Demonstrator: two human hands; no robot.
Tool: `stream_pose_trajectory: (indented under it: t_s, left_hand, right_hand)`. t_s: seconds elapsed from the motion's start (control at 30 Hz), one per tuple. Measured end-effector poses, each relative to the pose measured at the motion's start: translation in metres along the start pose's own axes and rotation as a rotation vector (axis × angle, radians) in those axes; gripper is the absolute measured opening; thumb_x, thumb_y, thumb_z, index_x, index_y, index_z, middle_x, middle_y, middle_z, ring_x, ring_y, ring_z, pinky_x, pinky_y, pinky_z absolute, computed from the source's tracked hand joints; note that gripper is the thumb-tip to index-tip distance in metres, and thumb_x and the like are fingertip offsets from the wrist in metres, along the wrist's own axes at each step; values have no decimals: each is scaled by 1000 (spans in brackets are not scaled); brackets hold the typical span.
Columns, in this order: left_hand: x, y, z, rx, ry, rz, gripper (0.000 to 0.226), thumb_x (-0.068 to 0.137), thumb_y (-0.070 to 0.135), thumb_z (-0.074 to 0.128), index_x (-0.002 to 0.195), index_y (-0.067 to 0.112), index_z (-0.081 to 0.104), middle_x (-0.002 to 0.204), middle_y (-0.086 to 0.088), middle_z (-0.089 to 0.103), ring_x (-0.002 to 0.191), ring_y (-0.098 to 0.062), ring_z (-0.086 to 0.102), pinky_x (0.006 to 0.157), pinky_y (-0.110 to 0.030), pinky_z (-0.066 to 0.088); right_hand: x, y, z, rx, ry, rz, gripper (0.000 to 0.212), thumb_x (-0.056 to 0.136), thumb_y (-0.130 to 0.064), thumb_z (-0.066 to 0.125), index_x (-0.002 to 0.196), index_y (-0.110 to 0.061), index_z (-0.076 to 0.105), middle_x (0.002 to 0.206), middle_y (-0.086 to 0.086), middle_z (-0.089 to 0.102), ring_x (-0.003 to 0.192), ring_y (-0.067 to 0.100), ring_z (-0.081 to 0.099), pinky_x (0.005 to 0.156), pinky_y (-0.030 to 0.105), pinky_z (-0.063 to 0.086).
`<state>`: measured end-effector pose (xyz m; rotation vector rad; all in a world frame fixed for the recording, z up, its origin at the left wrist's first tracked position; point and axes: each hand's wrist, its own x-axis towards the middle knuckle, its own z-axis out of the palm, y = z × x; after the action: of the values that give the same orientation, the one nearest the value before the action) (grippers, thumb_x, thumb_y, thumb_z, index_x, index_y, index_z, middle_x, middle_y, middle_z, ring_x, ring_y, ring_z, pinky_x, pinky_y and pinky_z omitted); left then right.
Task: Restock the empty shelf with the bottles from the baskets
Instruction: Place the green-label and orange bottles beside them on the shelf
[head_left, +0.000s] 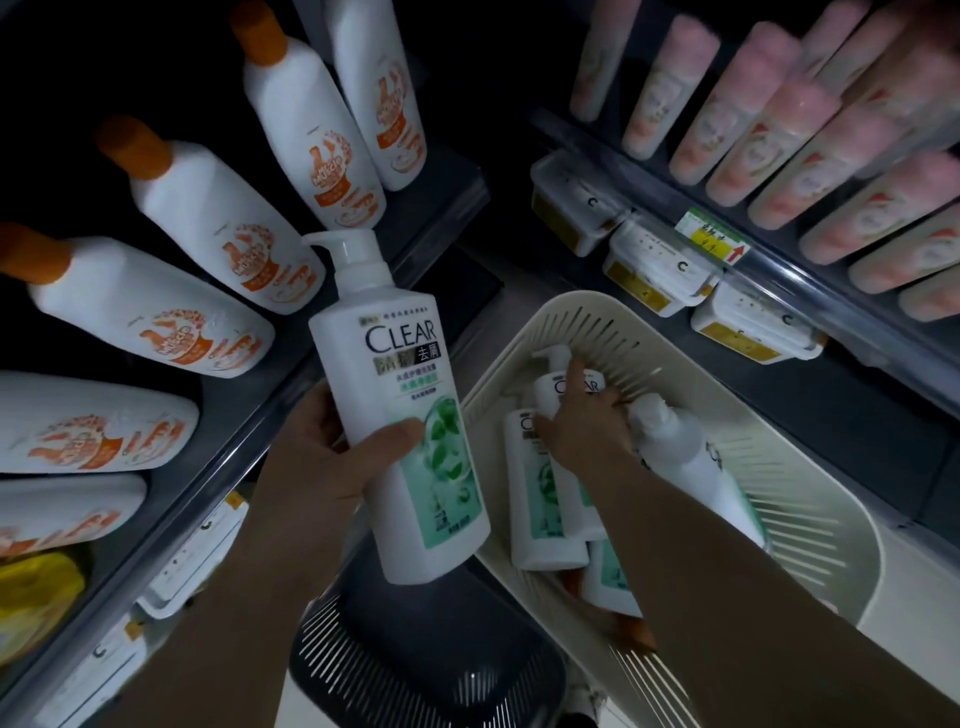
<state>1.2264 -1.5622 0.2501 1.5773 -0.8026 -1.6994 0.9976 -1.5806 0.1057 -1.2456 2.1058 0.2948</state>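
My left hand (332, 457) grips a white pump bottle with a green label marked CLEAR (400, 395), held upright above the floor between the shelves. My right hand (582, 415) reaches into the cream slotted basket (779, 519) and closes over another CLEAR pump bottle (558, 387) lying there. Several more of the same bottles lie in the basket, one at the hand's left (530, 499) and one at its right (691, 457). A dark grey basket (431, 665) sits below the held bottle; its inside looks empty.
The left shelf (249, 415) holds a row of white bottles with orange caps (208, 218). The right shelf (779, 270) carries pink-and-cream tubes (779, 135), with white lidded tubs (660, 270) on the level below and a yellow price tag (711, 239) on its rail.
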Motion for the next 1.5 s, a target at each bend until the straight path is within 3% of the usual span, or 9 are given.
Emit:
stream_pose_trajectory:
  t_s: [0.23, 0.37, 0.47, 0.6, 0.7, 0.8, 1.13, 1.37, 1.5]
  left_hand:
    - [-23, 24, 1, -72, 1, 6, 59, 61, 13, 72, 119, 17, 63, 107, -3, 74, 95, -23, 72, 72, -35, 60]
    - [-49, 53, 4, -160, -38, 19, 59, 59, -1, 75, 115, 15, 64, 105, -7, 74, 87, -22, 73, 63, -32, 59]
    - [-75, 84, 7, -228, -47, 57, 47, 65, 12, 61, 111, 17, 65, 104, -9, 74, 87, -26, 73, 71, -41, 59]
    - [-114, 143, 18, -330, -69, 104, 44, 65, 19, 64, 108, 14, 66, 94, -13, 75, 76, -27, 73, 61, -39, 59]
    - [-150, 193, 25, -295, -62, 225, 41, 67, 27, 72, 106, 14, 69, 97, -16, 74, 80, -33, 72, 68, -44, 59]
    - [-190, 243, 30, -226, -60, 372, 65, 61, 34, 84, 118, 9, 64, 109, -19, 71, 94, -38, 70, 76, -47, 59]
    - [-326, 381, 20, -201, 87, 708, 42, 74, 25, 68, 112, 10, 61, 97, -13, 74, 79, -24, 73, 60, -31, 58]
    - [-378, 458, -27, -62, 226, 901, 44, 72, 22, 77, 112, 8, 64, 104, -13, 73, 87, -24, 72, 67, -30, 58]
    - [-377, 489, -73, -23, 281, 879, 57, 60, 20, 89, 110, 6, 66, 106, -15, 73, 95, -31, 71, 82, -42, 55]
  right_hand:
    - [-41, 4, -20, 98, 22, -139, 97, 83, -53, 62, 151, -25, -2, 145, 27, 30, 128, 42, 37, 101, 48, 40]
    - [-81, -1, -57, 302, 38, -239, 108, 61, -68, 61, 147, -31, 6, 139, 19, 41, 120, 36, 47, 95, 49, 47]
    - [-117, -10, -110, 392, 122, -321, 106, 70, -47, 75, 150, -25, 9, 132, 17, 40, 114, 34, 48, 89, 44, 49]
    - [-163, -25, -191, 436, 258, -485, 98, 79, -36, 75, 152, -22, 11, 139, 13, 33, 106, 29, 53, 79, 32, 44]
    - [-203, -45, -254, 455, 358, -614, 93, 78, -38, 75, 149, -26, 15, 135, 10, 33, 95, 22, 49, 76, 29, 40]
    - [-248, -66, -317, 430, 480, -717, 94, 73, -42, 75, 147, -28, 18, 129, 6, 35, 94, 17, 43, 75, 30, 38]
    - [-399, -132, -475, 512, 689, -1067, 88, 63, -39, 80, 134, -36, 29, 110, -6, 33, 81, 16, 53, 73, 28, 41]
    - [-468, -184, -539, 558, 691, -1231, 88, 64, -39, 84, 132, -33, 29, 115, -3, 34, 89, 15, 49, 78, 27, 37]
    - [-486, -219, -550, 574, 656, -1256, 93, 63, -38, 85, 135, -31, 28, 121, 0, 35, 97, 17, 47, 82, 30, 38]
